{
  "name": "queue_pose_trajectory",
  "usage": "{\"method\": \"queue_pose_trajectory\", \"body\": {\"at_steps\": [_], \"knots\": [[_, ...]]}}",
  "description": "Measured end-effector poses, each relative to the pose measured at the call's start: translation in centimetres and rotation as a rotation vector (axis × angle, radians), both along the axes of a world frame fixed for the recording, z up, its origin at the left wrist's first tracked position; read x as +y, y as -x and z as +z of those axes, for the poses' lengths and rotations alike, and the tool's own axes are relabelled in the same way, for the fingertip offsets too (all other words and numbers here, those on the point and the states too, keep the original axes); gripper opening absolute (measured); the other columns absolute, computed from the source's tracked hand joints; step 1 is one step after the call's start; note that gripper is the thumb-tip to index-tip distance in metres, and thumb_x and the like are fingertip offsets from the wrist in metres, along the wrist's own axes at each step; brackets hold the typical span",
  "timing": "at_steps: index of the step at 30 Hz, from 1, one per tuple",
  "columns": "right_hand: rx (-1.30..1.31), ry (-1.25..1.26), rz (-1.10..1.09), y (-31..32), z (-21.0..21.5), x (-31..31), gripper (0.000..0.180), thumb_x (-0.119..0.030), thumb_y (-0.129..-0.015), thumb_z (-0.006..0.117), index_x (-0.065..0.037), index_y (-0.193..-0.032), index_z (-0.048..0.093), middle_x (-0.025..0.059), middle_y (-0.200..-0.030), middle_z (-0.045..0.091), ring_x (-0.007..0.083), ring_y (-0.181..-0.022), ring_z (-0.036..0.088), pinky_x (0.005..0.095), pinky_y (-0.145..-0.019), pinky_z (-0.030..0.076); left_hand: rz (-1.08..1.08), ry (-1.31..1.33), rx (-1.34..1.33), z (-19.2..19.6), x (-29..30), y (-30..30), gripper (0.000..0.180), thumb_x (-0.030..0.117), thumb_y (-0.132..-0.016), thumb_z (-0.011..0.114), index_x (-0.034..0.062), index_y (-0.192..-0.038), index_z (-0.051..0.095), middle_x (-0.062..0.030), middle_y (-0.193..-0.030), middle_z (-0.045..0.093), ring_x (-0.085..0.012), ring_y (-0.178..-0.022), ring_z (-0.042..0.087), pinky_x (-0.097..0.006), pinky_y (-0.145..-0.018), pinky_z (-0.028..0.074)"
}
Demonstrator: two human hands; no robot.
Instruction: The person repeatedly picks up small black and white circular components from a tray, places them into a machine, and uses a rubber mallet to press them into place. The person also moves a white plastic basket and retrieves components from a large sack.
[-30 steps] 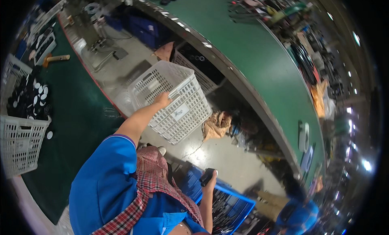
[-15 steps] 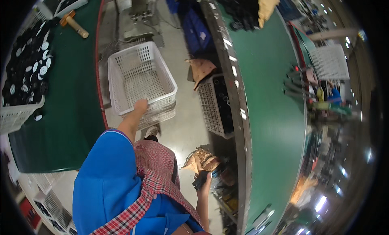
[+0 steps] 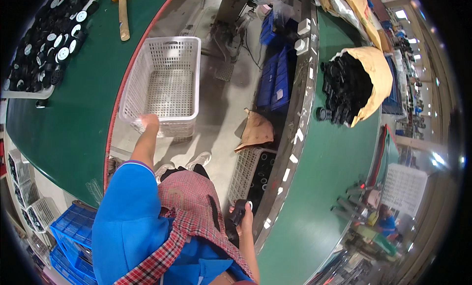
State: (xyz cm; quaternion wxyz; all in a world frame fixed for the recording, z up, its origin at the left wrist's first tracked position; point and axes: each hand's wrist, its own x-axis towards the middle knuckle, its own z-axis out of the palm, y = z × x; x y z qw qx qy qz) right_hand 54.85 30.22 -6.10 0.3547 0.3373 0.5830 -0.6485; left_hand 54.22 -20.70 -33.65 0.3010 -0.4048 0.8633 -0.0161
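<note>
My left hand [image 3: 150, 122] grips the near rim of a white perforated plastic basket [image 3: 195, 88], which has nothing in it. The basket is beside the red edge of the left green table. Lower right, my right hand [image 3: 246, 220] is closed around a black rounded part [image 3: 238, 212]; a bit of white shows at its end. More black shows just below that hand, too unclear to name. A second white basket [image 3: 242, 177] with black ring-shaped parts stands on the floor near my right hand, and a brown paper piece [image 3: 257, 130] lies at its far end.
Black round parts with white discs [image 3: 62, 54] heap on the left table [image 3: 73, 128], near a wooden-handled mallet [image 3: 123, 19]. On the right green table [image 3: 314, 186], a paper sack [image 3: 378, 78] spills black parts [image 3: 344, 88]. Blue bins [image 3: 275, 78] stand under its edge; blue crates [image 3: 73, 231] stand lower left.
My view has shifted, bringing the spilling sack fully into sight. The basket in my left hand now sits closer to the left table's edge. My right hand still holds the black part.
</note>
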Motion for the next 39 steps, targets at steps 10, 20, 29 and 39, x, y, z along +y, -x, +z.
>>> {"method": "queue_pose_trajectory", "body": {"at_steps": [10, 20, 29, 39], "knots": [[0.125, 0.16, 0.49, 18.8, -0.7, -11.5, 0.027, -0.024, -0.089, 0.068, -0.004, -0.105, 0.059, 0.0034, -0.09, 0.064, 0.0143, -0.079, 0.062, 0.0291, -0.07, 0.049, 0.38, -0.504, 0.46, 8.5, 9.2, -2.6, 0.035, 0.031, -0.088, 0.057, 0.0022, -0.108, 0.063, -0.0239, -0.108, 0.064, -0.0397, -0.1, 0.061, -0.047, -0.086, 0.049], [0.185, 0.255, 0.945, 25.9, -1.2, -32.1, 0.044, -0.033, -0.082, 0.076, -0.003, -0.108, 0.059, 0.0029, -0.093, 0.063, 0.0115, -0.082, 0.058, 0.0278, -0.073, 0.047, 0.573, -0.58, 0.807, 16.0, 9.6, 1.5, 0.033, 0.031, -0.088, 0.058, 0.0013, -0.1, 0.067, -0.021, -0.095, 0.067, -0.0377, -0.09, 0.064, -0.045, -0.082, 0.049], [-0.006, 0.256, 1.257, 30.3, -2.0, -48.3, 0.066, -0.044, -0.087, 0.068, 0.006, -0.126, 0.048, 0.0114, -0.106, 0.061, 0.0195, -0.086, 0.063, 0.0346, -0.073, 0.053, 0.706, -0.436, 0.956, 18.7, 0.1, 7.9, 0.026, 0.026, -0.085, 0.057, 0.0055, -0.097, 0.067, -0.0186, -0.095, 0.068, -0.0372, -0.089, 0.064, -0.047, -0.079, 0.05], [0.119, 0.275, 1.42, 44.1, -1.1, -48.5, 0.036, -0.03, -0.093, 0.061, 0.0, -0.113, 0.061, 0.0081, -0.097, 0.066, 0.0181, -0.08, 0.065, 0.0308, -0.07, 0.054, 0.543, -0.077, 1.403, 31.2, -4.0, 15.6, 0.019, 0.016, -0.091, 0.058, 0.0009, -0.102, 0.064, -0.0193, -0.096, 0.066, -0.0363, -0.087, 0.064, -0.042, -0.075, 0.051]]}}
